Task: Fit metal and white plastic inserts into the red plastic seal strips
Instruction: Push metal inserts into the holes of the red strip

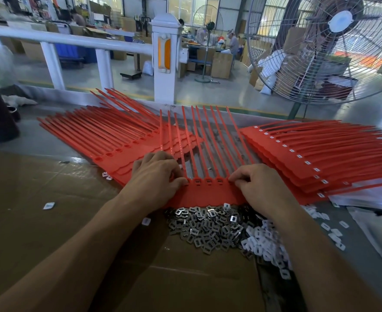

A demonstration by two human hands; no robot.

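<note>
A red seal strip sheet (208, 194) lies in front of me, its tails fanning away toward the rail. My left hand (156, 176) has its fingers curled onto the sheet's left end at a socket. My right hand (259, 188) pinches at the right end of the socket row. Between the hands, three sockets (208, 181) show inserts in them. Just below the sheet lies a heap of metal inserts (208, 226), with white plastic inserts (262, 242) piled to its right, partly under my right forearm.
A stack of red strips with empty sockets (109, 136) lies at the left; a stack with white inserts fitted (309, 154) lies at the right. Brown cardboard (39, 210) covers the near table. A white rail (73, 39) and a large fan (334, 46) stand behind.
</note>
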